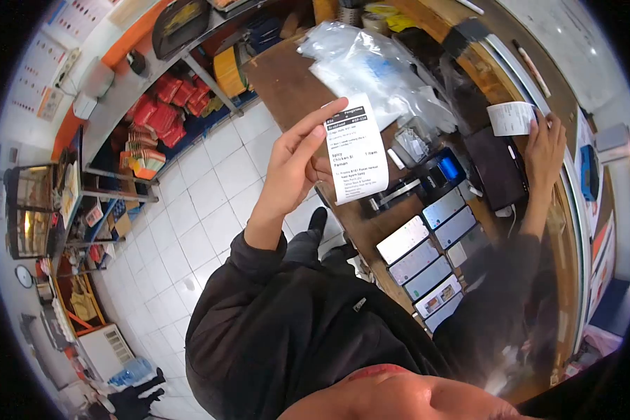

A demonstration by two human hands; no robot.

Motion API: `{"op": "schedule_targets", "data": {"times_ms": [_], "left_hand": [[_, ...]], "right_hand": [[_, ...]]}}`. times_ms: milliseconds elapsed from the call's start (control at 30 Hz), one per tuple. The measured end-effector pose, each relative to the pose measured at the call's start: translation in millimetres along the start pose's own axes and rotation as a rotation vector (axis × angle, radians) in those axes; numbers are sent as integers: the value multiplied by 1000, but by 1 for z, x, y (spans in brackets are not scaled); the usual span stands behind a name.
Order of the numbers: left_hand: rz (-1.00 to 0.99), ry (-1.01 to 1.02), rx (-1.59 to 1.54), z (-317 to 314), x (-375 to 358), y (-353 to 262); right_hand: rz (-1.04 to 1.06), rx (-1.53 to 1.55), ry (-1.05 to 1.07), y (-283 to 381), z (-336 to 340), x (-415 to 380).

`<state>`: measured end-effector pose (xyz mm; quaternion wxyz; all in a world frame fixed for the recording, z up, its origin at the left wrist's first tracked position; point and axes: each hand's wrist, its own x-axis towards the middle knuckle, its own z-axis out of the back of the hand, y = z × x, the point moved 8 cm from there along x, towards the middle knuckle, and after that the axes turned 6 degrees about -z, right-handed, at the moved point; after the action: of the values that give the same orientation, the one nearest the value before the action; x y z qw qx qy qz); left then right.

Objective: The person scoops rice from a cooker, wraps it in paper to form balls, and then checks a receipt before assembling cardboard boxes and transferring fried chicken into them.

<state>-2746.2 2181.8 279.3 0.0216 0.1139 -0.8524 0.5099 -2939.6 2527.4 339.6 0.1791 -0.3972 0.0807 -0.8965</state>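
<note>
My left hand [290, 164] is raised over the floor beside the counter. Its thumb and fingers pinch a printed white receipt [357, 157] by the left edge, with the text facing me. At the right, my right hand [544, 143] reaches across the counter, its fingertips closed at the edge of a second white receipt [509, 119]. That slip lies by a dark box-like device [495, 171], and part of the grip is hidden. Several phones [402, 238] with lit screens lie in rows on the wooden counter [280, 70], between my arms.
Clear plastic bags [378, 66] are heaped on the far part of the counter. A tape dispenser [399, 196] stands near a blue roll [449, 166]. Across the tiled floor [182, 231], shelves hold red packs [164, 119]. A marker [532, 66] lies on the right ledge.
</note>
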Motion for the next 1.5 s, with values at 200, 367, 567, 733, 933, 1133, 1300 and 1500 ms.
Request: {"op": "schedule_targets", "data": {"times_ms": [200, 367, 567, 733, 933, 1133, 1300, 1500], "left_hand": [[-38, -17, -113, 64, -29, -50], [-91, -80, -107, 145, -58, -102], [-224, -285, 40, 272, -136, -205], [-403, -535, 189, 364, -238, -290], [-528, -955, 546, 417, -376, -358], [-636, -1206, 637, 462, -471, -384], [-676, -1243, 652, 506, -486, -406], [-716, -1199, 651, 596, -475, -459]], "right_hand": [[-175, 157, -23, 16, 14, 1], [-238, 1173, 88, 236, 103, 7], [343, 1940, 619, 540, 228, -4], [482, 2100, 919, 691, 290, -13], [626, 2230, 1391, 817, 370, -51], [869, 2184, 1600, 911, 425, -95], [931, 2159, 1602, 966, 442, -95], [1024, 2072, 1592, 1056, 461, -61]]}}
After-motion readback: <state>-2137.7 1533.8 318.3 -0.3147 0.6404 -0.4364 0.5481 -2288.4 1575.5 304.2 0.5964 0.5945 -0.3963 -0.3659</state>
